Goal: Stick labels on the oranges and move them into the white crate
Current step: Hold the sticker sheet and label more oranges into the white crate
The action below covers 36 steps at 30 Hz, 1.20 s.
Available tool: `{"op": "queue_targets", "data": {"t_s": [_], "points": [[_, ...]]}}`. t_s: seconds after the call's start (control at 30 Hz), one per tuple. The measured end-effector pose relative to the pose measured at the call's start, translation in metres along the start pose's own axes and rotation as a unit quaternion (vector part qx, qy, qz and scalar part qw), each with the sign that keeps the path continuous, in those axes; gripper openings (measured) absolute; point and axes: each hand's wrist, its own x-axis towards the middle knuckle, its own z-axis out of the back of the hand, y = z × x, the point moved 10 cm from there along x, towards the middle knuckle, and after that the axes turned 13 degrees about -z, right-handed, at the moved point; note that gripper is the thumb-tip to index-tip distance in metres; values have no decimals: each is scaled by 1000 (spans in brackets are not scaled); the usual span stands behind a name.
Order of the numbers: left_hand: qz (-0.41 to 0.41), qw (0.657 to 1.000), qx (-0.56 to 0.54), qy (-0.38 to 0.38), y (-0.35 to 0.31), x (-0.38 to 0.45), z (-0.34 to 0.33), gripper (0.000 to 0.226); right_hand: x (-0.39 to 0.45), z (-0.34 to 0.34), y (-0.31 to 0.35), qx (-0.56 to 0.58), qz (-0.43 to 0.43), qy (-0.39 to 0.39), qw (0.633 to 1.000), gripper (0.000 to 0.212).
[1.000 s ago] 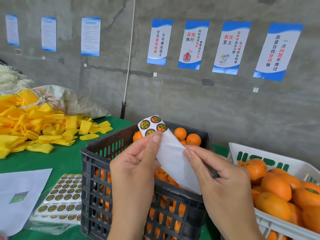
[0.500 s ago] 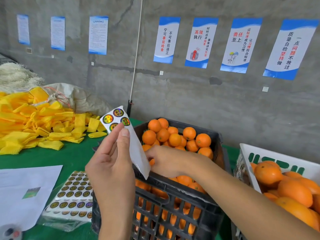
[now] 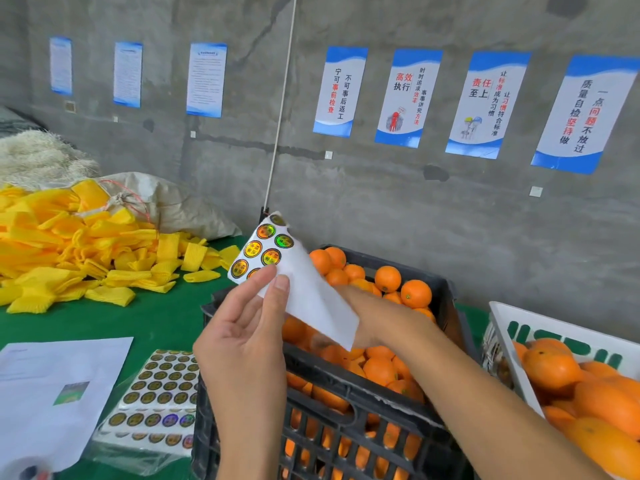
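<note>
My left hand [image 3: 246, 337] pinches a white label sheet [image 3: 304, 292] between thumb and fingers and holds it up over the black crate [image 3: 363, 386]. Several round shiny labels sit at the sheet's top end. The black crate is full of oranges [image 3: 388, 278]. My right hand [image 3: 381, 310] reaches down among them; the sheet hides its fingers, so I cannot tell whether it holds one. The white crate [image 3: 554, 327] stands at the right with larger oranges [image 3: 554, 368] in it.
More label sheets [image 3: 162, 386] lie in a clear bag on the green table [image 3: 156, 317], left of the black crate. A white paper [image 3: 52, 386] lies at the near left. Yellow foam nets [image 3: 69, 247] and a sack [image 3: 173, 199] are piled at the back left.
My right hand has let go of the label sheet and gone down into the black crate. My left hand alone holds the sheet, further left and higher.
</note>
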Motion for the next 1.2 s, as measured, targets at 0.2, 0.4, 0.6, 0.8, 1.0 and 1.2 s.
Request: {"op": "queue_targets", "data": {"t_s": [0.2,0.4,0.6,0.8,1.0,1.2], "points": [[23,1000,-9,19,-3,-12,-15,5,-69,77,-87,110,-88,-259,955,53],[24,996,26,76,-9,-42,-51,5,-176,69,-149,218,-107,-424,872,75],[-4,992,66,106,-10,-71,-74,7,-240,31,-203,370,-144,-469,789,78],[-39,977,117,172,-19,-101,-101,8,-251,-1,-219,460,-124,-443,759,77],[-44,955,113,272,-36,-147,-136,5,-248,-1,-195,479,-35,-410,775,77],[83,944,23,318,-31,-150,-143,16,-246,0,-187,601,63,-325,728,76]]}}
